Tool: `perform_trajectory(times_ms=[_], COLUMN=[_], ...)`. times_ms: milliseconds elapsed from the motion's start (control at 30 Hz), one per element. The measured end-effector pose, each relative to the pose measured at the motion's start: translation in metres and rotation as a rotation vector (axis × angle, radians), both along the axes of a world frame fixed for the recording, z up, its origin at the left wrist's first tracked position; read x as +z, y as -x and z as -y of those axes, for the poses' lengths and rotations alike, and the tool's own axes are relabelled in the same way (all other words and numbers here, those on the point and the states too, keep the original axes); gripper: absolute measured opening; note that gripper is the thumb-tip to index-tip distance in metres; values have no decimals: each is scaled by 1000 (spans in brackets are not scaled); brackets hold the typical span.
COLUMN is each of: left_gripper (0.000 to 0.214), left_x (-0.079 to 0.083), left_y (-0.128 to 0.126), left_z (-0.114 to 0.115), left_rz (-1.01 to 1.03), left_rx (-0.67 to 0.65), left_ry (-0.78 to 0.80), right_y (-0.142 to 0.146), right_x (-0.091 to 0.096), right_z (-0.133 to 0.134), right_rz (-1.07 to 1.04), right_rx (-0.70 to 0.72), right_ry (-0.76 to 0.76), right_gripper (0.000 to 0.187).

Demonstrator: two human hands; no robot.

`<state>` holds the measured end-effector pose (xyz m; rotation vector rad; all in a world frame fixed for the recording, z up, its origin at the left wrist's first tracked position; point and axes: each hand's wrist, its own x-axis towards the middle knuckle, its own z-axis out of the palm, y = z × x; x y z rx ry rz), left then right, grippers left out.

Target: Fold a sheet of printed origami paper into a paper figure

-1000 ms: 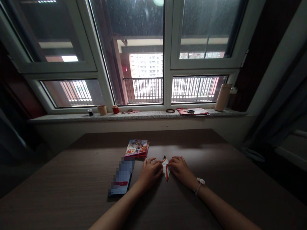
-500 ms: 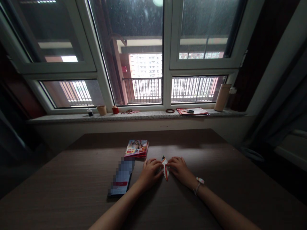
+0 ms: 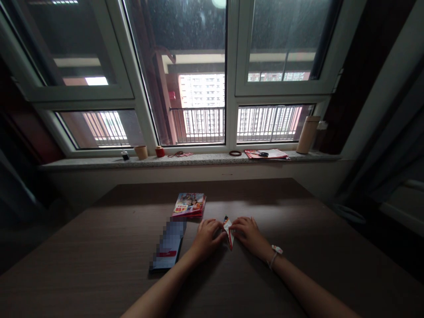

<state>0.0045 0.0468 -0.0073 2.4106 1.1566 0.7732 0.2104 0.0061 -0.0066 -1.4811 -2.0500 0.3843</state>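
A small folded piece of printed paper (image 3: pixel 228 232), white with red and dark marks, lies on the dark wooden table (image 3: pixel 298 229) between my two hands. My left hand (image 3: pixel 207 238) has its fingers curled and presses on the paper's left edge. My right hand (image 3: pixel 248 234) pinches the paper's right side with its fingertips; a beaded bracelet sits on that wrist. Both forearms rest on the table.
A stack of colourful leaflets (image 3: pixel 188 205) lies just beyond my left hand, and a dark blue booklet (image 3: pixel 168 245) lies to its left. On the stone windowsill (image 3: pixel 198 160) stand small cups, a bracelet, red papers and a tall tan cylinder (image 3: pixel 307 134).
Both hands shifted very slightly on the folded paper; its position on the table is about the same.
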Motion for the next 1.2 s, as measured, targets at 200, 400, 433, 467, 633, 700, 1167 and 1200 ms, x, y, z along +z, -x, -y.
perform_trajectory(times_ms=[200,400,433,467,633,700,1167,1200], left_gripper=[16,19,22,24,24,23,23,23], left_x=[-1,-4,-3,-3,0,1,4,4], left_y=[-1,0,1,1,1,1,1,1], left_z=[-1,-1,-1,-1,-1,-1,0,0], left_rz=[20,-8,-21,-33,-65,-66,-61,-60], left_rx=[24,-2,-16,-27,-18,-16,-19,-18], left_ry=[-21,-66,-68,-69,-45,-36,-24,-24], right_y=[0,0,0,0,1,1,1,1], right_x=[1,1,1,1,1,1,5,6], right_z=[0,0,0,0,0,0,2,2], right_rz=[-8,0,1,3,13,17,-6,-9], right_rx=[-4,-7,-6,-4,-8,-12,-6,-2], right_ry=[14,16,16,16,18,27,42,45], right_gripper=[25,26,26,26,25,25,24,24])
